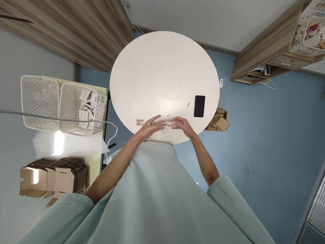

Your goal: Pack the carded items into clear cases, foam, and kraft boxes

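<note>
Near the front edge of the round white table, a small clear plastic piece [169,118], perhaps a thin case or packaging, is between my two hands. My left hand [150,127] holds its left part, thumb and fingers stretched along it. On the other side, my right hand [183,125] has its fingers bent round the right part. The see-through material makes its exact shape hard to make out. Just left of my left hand, a small set of reddish-brown pieces [139,122] lies in rows on the table.
A black phone [199,106] lies at the right of the white table [162,67]. White baskets [83,86] and stacked flat cardboard boxes [61,179] stand on a side table at the left, with a cable across. An open cardboard box [217,121] sits on the floor at right.
</note>
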Demonstrator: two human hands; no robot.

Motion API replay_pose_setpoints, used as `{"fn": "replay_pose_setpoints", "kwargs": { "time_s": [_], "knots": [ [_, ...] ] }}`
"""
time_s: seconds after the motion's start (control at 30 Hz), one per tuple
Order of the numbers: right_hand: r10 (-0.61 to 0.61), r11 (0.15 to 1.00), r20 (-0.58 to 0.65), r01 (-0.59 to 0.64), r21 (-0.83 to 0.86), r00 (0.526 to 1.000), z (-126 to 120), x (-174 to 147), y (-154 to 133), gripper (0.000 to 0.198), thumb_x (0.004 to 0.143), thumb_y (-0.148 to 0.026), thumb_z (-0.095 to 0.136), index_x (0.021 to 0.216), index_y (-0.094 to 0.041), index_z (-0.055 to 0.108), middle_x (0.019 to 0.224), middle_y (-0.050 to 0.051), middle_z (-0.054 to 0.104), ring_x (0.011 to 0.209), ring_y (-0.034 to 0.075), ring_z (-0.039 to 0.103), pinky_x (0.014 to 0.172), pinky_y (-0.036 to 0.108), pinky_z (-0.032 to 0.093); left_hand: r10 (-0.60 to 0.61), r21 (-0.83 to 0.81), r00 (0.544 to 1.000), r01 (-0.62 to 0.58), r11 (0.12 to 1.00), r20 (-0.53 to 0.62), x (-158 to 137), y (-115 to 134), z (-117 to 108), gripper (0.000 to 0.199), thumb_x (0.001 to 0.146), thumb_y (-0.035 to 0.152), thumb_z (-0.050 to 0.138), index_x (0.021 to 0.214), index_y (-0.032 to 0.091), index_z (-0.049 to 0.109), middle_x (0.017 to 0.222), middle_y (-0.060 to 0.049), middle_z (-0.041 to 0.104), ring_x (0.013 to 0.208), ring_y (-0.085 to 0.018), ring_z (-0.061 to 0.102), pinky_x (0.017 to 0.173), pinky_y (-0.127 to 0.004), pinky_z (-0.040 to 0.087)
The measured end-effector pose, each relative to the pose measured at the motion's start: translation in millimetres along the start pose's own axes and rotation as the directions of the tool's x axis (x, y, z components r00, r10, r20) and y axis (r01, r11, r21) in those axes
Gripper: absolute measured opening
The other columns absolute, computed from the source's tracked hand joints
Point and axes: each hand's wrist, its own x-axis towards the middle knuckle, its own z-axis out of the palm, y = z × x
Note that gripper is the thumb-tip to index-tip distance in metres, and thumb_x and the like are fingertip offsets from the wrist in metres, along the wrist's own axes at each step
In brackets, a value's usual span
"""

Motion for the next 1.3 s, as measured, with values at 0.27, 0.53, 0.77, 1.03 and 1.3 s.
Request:
{"fn": "replay_pose_setpoints", "kwargs": {
  "time_s": [0.27, 0.53, 0.77, 1.03, 1.3],
  "knots": [
    [-0.047, 0.987, -0.159, 0.022, -0.157, 0.986, -12, 14, -17, 0.057, 0.08, -0.078, 0.082, 0.087, -0.022, 0.078, 0.121, 0.01, 0.082, 0.089, 0.025, 0.082, 0.071, 0.035, 0.068, 0.001, 0.11, 1.0, 0.001, 0.994, -0.016, 1, -2, -3, 0.091, 0.071, 0.029, 0.095, 0.155, 0.026, 0.062, 0.139, -0.017, 0.077, 0.141, -0.033, 0.065, 0.124, -0.056, 0.042],
    [-0.21, 0.902, -0.199, 0.111, -0.418, 0.957, -31, 50, -6, 0.057, 0.09, -0.078, 0.072, 0.111, -0.025, 0.08, 0.13, 0.01, 0.078, 0.106, 0.03, 0.078, 0.091, 0.045, 0.066, 0.006, 0.116, 0.999, 0.0, 0.993, -0.049, 3, -3, 4, 0.071, 0.07, 0.03, 0.093, 0.138, 0.027, 0.075, 0.146, -0.015, 0.073, 0.125, -0.033, 0.075, 0.117, -0.053, 0.049],
    [-0.482, 0.542, -0.41, -0.104, -0.834, 0.774, -110, 68, 15, 0.052, 0.111, -0.058, 0.045, 0.141, -0.019, 0.062, 0.155, 0.02, 0.06, 0.144, 0.035, 0.054, 0.121, 0.06, 0.048, -0.022, 0.109, 0.999, 0.025, 0.994, -0.031, -2, -3, 0, 0.061, 0.071, 0.031, 0.092, 0.13, 0.027, 0.077, 0.152, -0.015, 0.07, 0.129, -0.032, 0.073, 0.118, -0.05, 0.049],
    [-0.481, 0.446, -0.456, -0.239, -0.863, 0.749, -145, 76, 28, 0.04, 0.112, -0.044, 0.041, 0.133, -0.016, 0.061, 0.156, 0.024, 0.055, 0.143, 0.034, 0.051, 0.118, 0.061, 0.05, 0.011, 0.08, 1.0, -0.009, 0.997, -0.024, -5, -4, -7, 0.063, 0.069, 0.032, 0.095, 0.129, 0.027, 0.077, 0.153, -0.015, 0.069, 0.129, -0.033, 0.073, 0.118, -0.052, 0.049],
    [-0.487, 0.419, -0.429, -0.227, -0.879, 0.761, -108, 66, 28, 0.044, 0.113, -0.045, 0.038, 0.141, -0.017, 0.055, 0.144, 0.021, 0.061, 0.144, 0.033, 0.05, 0.121, 0.057, 0.045, 0.003, -0.04, 0.994, -0.007, 0.999, -0.111, -8, -9, -27, 0.056, 0.069, 0.022, 0.088, 0.124, 0.026, 0.077, 0.156, -0.014, 0.067, 0.132, -0.033, 0.072, 0.119, -0.05, 0.049]
  ]
}}
